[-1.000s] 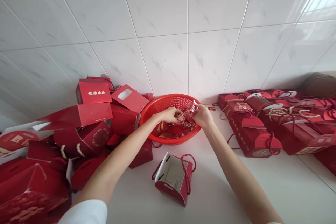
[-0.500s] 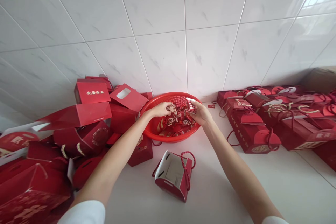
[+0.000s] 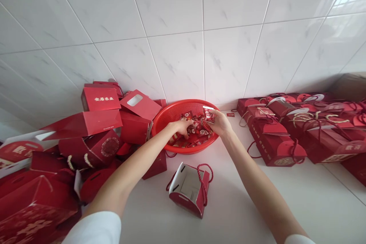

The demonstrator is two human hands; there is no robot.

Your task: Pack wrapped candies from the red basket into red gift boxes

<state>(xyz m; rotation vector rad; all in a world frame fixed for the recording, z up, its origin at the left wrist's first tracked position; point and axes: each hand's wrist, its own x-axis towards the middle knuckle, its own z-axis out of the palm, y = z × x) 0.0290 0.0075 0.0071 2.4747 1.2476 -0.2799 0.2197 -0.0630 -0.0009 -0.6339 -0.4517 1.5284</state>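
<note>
With the red basket (image 3: 162,122) taken as the dial's centre, a heap of red boxes (image 3: 88,150) is piled at nine o'clock on the tabletop (image 3: 234,198); the characters 安居乐业 can be read in pale print on the upright box (image 3: 103,98) near its top, while the large gold print at the heap's near corner is cut off. The left hand (image 3: 182,126) is sunk, fingers bent, among the wrapped packets (image 3: 202,132) inside the basket; whether anything is gripped cannot be told. Their pale lettering is too small to be read. At six o'clock an open box (image 3: 183,201) with a rope handle is set. By the basket's three o'clock rim, a red packet (image 3: 208,113) is pinched in the right hand (image 3: 221,122). Farther out at three o'clock, handled boxes (image 3: 277,137) are lined up, their gold side lettering too blurred to be read.
</note>
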